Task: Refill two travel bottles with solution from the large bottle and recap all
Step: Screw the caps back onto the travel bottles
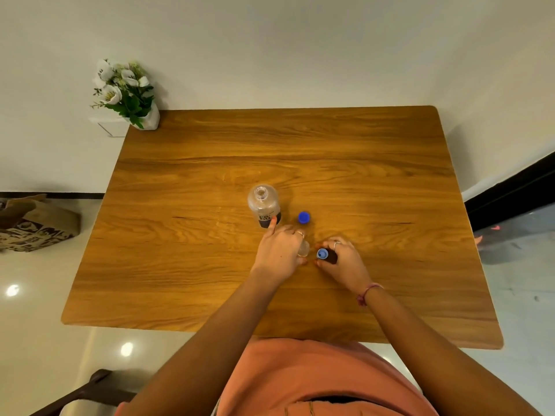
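Inspector: Large bottle [263,205] stands uncapped on the table [210,280]; its blue cap [304,217] lies beside it.

Clerk: The travel bottles?

Inspector: Left hand [280,250] grips the clear one [303,249], apparently uncapped. Right hand [342,259], fingers curled, holds the capped dark one [326,255]. Recapping remains.

just one head-mounted wide-angle view, looking steeply down and forward from the near edge of the wooden table [300,151], close above it, far edge against the wall [270,40].
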The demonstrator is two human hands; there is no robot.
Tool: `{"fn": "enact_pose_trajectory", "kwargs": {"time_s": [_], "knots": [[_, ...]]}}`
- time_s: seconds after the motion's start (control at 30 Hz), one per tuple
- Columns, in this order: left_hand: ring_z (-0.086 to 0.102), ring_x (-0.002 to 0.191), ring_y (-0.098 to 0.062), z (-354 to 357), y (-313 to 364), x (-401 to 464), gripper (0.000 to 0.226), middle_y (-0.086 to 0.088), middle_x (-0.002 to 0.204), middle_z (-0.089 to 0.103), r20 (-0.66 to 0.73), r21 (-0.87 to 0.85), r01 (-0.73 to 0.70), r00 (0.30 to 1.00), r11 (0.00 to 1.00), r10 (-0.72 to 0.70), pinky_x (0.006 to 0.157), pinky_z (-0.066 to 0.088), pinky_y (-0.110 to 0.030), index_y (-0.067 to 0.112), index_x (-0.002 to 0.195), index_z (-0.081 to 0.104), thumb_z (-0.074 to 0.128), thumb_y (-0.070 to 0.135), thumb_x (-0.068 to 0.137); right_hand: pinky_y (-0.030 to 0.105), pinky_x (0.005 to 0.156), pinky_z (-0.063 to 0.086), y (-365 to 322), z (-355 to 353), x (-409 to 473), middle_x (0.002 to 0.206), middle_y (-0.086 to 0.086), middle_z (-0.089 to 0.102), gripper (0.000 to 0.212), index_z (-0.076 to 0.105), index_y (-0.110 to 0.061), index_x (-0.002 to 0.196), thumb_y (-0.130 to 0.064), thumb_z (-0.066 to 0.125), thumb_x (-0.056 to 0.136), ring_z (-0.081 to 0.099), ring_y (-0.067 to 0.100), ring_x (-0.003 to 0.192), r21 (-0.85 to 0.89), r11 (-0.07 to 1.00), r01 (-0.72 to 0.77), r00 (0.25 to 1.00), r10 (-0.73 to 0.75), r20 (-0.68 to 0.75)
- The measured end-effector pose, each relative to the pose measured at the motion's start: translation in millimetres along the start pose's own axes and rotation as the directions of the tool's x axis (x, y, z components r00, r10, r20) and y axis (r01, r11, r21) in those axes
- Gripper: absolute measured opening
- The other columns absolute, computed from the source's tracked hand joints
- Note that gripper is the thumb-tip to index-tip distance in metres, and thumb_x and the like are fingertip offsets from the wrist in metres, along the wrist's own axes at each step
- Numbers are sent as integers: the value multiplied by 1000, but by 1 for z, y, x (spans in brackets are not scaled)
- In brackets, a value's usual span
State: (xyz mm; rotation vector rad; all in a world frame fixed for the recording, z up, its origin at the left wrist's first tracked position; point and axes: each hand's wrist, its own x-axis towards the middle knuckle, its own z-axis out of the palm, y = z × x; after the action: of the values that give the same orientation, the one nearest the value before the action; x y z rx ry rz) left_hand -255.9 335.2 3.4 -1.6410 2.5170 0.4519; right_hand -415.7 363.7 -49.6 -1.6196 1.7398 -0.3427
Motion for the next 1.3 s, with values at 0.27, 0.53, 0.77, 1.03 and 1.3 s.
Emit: {"fn": "enact_pose_trajectory", "kwargs": {"time_s": [0.27,0.53,0.77,1.03,1.3], "knots": [[59,110,-19,8,2,7,40,0,116,66,24,12,85,996,996,-86,92,39,-31,22,121,56,66,34,84,29,98,37,-1,-3,-1,121,4,55,37,62,-15,117,-19,68,81,47,19,114,-2,1000,4,1000,-4,14],[58,110,-14,10,1,7,34,6,113,68,-29,-40,117,993,992,-118,94,33,-28,29,118,59,63,38,85,20,86,37,-10,-6,-5,114,4,57,27,63,-10,109,-16,65,83,54,16,102,48,996,74,997,-75,25],[62,100,-16,0,2,4,33,4,106,69,-54,-179,103,992,979,-114,83,42,-28,27,111,64,68,38,81,31,91,45,-14,-12,-8,112,1,56,31,61,-12,113,-20,65,84,53,13,100,97,992,79,997,-80,2],[61,105,-10,-28,1,2,41,2,111,68,-92,-607,27,990,794,-104,87,43,-18,18,109,68,79,18,69,20,81,48,-24,-38,-12,105,-4,55,30,64,-11,109,-16,70,80,57,11,95,233,965,123,989,-100,-110],[64,99,-12,-71,-1,-5,38,-3,109,66,-189,-819,-113,979,563,-78,90,50,-25,35,94,64,79,17,64,25,79,54,-62,-66,-22,99,-6,55,23,63,-17,97,-11,73,78,60,13,92,343,901,266,952,-190,-239]]}}
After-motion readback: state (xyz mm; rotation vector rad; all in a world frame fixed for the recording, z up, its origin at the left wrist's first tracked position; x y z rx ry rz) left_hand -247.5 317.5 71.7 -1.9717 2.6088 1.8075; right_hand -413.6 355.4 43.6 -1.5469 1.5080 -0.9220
